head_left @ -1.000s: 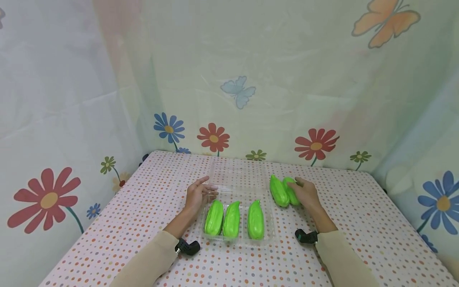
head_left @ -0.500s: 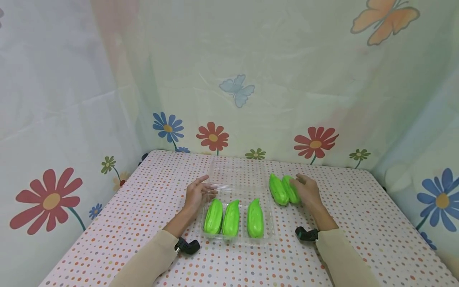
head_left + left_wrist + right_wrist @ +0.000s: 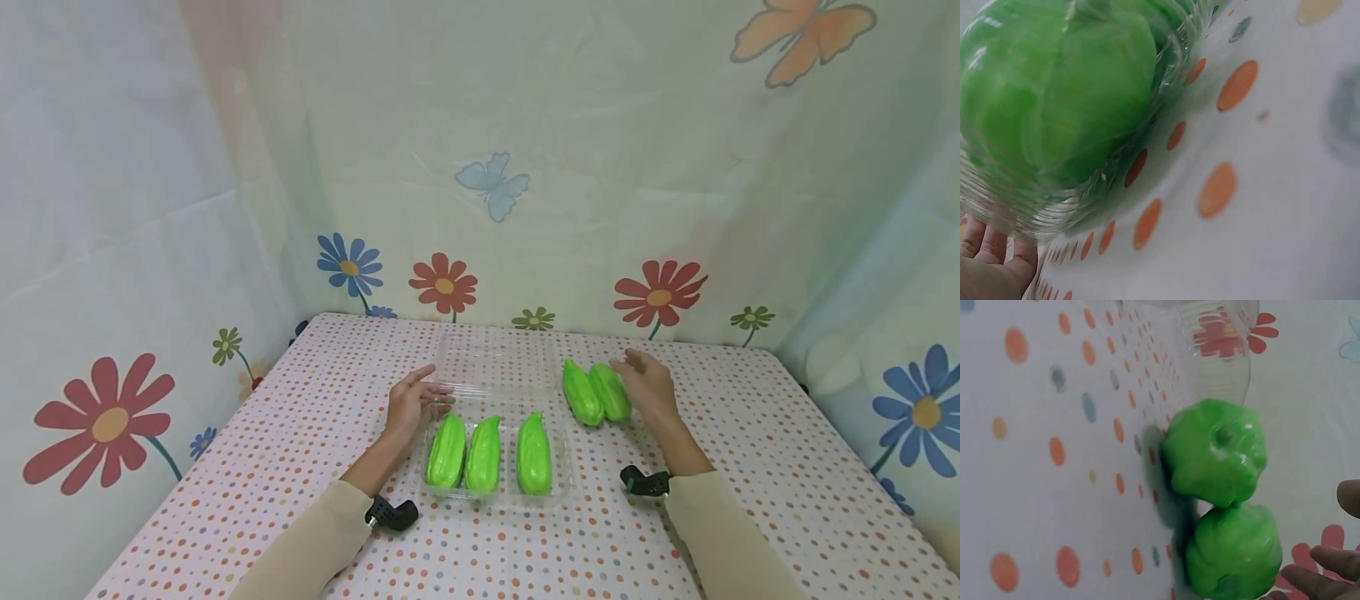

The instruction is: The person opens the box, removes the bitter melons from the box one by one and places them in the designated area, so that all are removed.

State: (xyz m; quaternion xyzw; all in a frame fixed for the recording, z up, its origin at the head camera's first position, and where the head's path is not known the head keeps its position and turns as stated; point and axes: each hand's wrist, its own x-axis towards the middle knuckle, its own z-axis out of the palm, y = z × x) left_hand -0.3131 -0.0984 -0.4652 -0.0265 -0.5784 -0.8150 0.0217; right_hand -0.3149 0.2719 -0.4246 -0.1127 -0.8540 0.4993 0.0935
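Note:
A clear plastic clamshell container (image 3: 566,493) lies with its lid (image 3: 495,360) folded back. In its front half sit three green ridged gourds, a left one (image 3: 447,452), a middle one (image 3: 483,455) and a right one (image 3: 534,455). My left hand (image 3: 408,408) rests at the container's left side, fingers loosely extended; the left wrist view has its fingers (image 3: 991,247) by the clear wall. Beyond the container's right side, two more gourds lie side by side, a nearer-left one (image 3: 582,395) and an outer one (image 3: 612,392). Beside the outer gourd, my right hand (image 3: 652,392) hovers with relaxed fingers, holding nothing.
A pink-white dotted cloth (image 3: 480,558) covers the table. Flower-printed curtains (image 3: 495,250) rise behind it and at both sides. Each wrist carries a black camera mount, the left one (image 3: 393,516) close to the container's front corner.
My right hand has let go of the outer gourd and drawn back up and to the right. The left hand stays at the container's side.

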